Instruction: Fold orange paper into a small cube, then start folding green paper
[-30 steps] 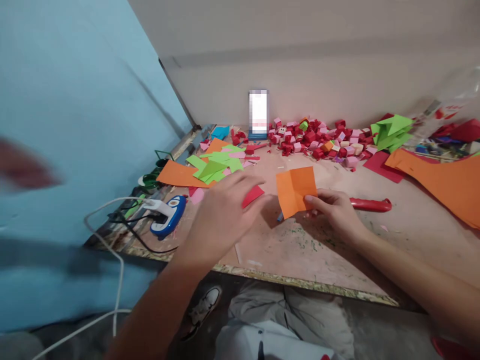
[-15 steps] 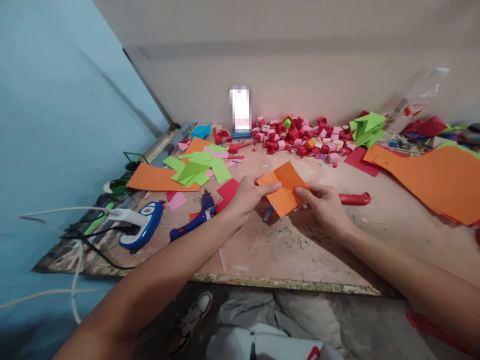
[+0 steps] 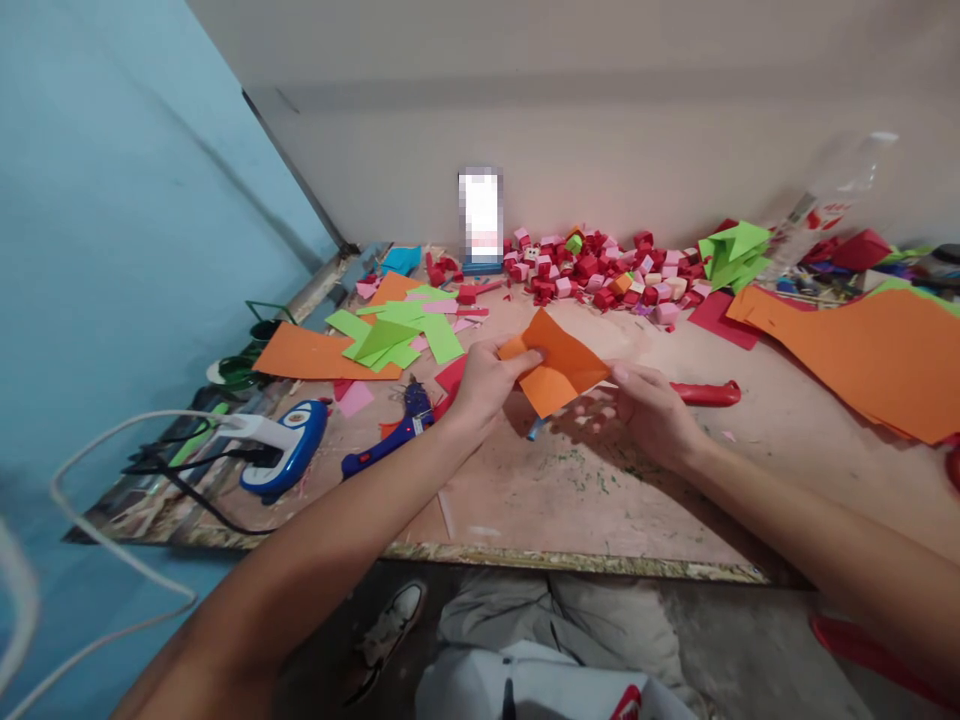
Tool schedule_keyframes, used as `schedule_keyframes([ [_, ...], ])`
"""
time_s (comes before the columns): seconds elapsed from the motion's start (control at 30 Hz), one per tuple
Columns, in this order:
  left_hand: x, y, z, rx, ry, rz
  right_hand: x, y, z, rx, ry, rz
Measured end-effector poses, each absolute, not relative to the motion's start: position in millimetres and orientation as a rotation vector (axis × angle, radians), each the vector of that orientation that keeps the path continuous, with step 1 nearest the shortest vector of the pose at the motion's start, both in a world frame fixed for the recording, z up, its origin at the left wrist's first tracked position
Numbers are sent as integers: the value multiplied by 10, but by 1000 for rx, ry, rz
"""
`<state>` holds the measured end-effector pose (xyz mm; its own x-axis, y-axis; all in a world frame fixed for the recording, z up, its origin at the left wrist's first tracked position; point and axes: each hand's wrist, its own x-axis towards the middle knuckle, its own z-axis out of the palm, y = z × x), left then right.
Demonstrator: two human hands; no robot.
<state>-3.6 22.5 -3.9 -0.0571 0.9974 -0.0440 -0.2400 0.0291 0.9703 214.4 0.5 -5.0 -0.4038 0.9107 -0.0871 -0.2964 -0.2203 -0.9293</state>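
Note:
A creased square of orange paper point(image 3: 559, 365) is held above the table between both hands. My left hand point(image 3: 489, 385) pinches its left edge, with the thumb on top. At its right corner, my right hand point(image 3: 654, 410) grips the paper between thumb and fingers. Beneath the sheet, the tip of a blue stick-like object point(image 3: 535, 428) pokes out; the rest of it is covered. A red handle point(image 3: 705, 393) lies just beyond my right hand, its other end hidden. Left of my left wrist rests a blue glue gun point(image 3: 390, 440).
Green paper strips point(image 3: 397, 335) and an orange sheet point(image 3: 322, 355) lie at left, near a blue-white power socket point(image 3: 285, 450) with cables. Small red and pink folded pieces point(image 3: 600, 270) are heaped along the wall beside a phone point(image 3: 481, 215). Large orange sheets point(image 3: 862, 360) and a plastic bottle point(image 3: 836, 205) sit at right.
The orange paper has turned and tilted in my hands, shifting slightly left and up. My right hand's hold has moved from the paper's lower right face to its right corner.

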Motion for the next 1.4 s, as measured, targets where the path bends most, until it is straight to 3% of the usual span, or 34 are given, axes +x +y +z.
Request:
schedule_keyframes([
  [0.63,-5,172,-18,952,987,1366,2139,102,-205,-987,-1178,1499],
  [0.97,-28,176,-23,938,979,1392,2169,53,-115,-802,-1104,1693],
  [1.4,-1,153,-9,928,1019,1410,2170,62,-152,-784,-1268,1618],
])
